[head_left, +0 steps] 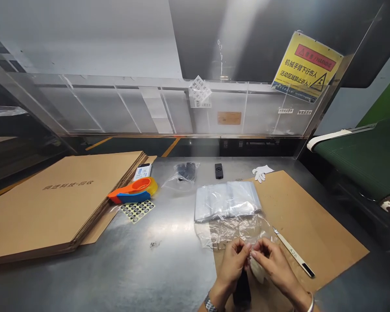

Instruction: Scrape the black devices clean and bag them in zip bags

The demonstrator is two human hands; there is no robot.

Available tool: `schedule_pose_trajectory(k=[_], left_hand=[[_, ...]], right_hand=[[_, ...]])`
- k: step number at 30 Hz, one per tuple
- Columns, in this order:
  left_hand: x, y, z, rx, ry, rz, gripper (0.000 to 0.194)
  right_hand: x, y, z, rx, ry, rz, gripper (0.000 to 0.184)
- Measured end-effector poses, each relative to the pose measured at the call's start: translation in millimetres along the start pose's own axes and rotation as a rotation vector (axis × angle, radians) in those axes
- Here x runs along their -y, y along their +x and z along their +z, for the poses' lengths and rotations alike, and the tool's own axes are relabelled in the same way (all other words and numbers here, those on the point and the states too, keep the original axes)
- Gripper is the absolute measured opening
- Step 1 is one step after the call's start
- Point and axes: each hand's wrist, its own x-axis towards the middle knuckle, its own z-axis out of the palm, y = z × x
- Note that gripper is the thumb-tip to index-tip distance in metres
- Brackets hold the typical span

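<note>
My left hand (232, 262) and my right hand (271, 262) meet at the front of the bench, thumbs and fingertips pinched close together. What lies between the fingertips is too small to make out. Below them, between the wrists, is a black object (242, 291), and a whitish thing (257, 269) shows beside my right palm. Just beyond my fingers spreads crumpled clear plastic (230, 232), in front of a stack of clear plastic bags (227, 201). A craft knife (294, 253) marked A26 lies right of my right hand.
A cardboard sheet (312, 216) lies under the knife. Left stands a cardboard stack (61, 195), with an orange-and-blue tape dispenser (134, 190) and a sticker sheet (137, 211) beside it. Farther back are a bagged dark item (186, 172), a black device (218, 171) and a white glove (263, 172).
</note>
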Motion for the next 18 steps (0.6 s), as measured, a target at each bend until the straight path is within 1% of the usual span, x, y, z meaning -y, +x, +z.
schedule_pose_trajectory(k=[3,5,6,8,10,11,13,14,15,17,18], left_hand=[[3,-11,-7.4,-0.097,0.188,0.085,0.030],[1,-20,-9.7,-0.172,0.304,0.168,0.015],[0,-24,-9.8,-0.207,0.394,0.242,0.014],[-3,-31,-9.5,-0.261,0.668,0.455,0.027],[-5,-35,-11.6,-0.286,0.947,0.648,0.023],[-5,-36,-14.6,-0.300,1.032,0.701,0.021],[-2,-39,-24.4,-0.361,1.058,0.716,0.020],[0,-41,-30.6,-0.412,1.045,0.710,0.020],[2,-43,-36.9,-0.472,1.034,0.705,0.020],[9,-48,-47.5,-0.581,1.044,0.686,0.022],[13,-50,-51.1,-0.604,1.081,0.664,0.021]], right_hand=[[4,-1,-8,-0.030,-0.068,-0.042,0.018],[10,-3,-7,-0.018,-0.114,-0.100,0.013],[13,-6,-5,0.006,-0.131,-0.142,0.013],[21,-10,1,0.055,-0.154,-0.230,0.015],[26,-14,7,0.072,-0.164,-0.299,0.018],[26,-17,9,0.055,-0.169,-0.331,0.018],[21,-22,13,-0.026,-0.182,-0.355,0.014],[15,-27,16,-0.074,-0.204,-0.332,0.015],[8,-32,21,-0.105,-0.259,-0.277,0.020],[-10,-46,34,-0.095,-0.428,-0.113,0.027],[-19,-53,41,-0.064,-0.523,-0.030,0.031]])
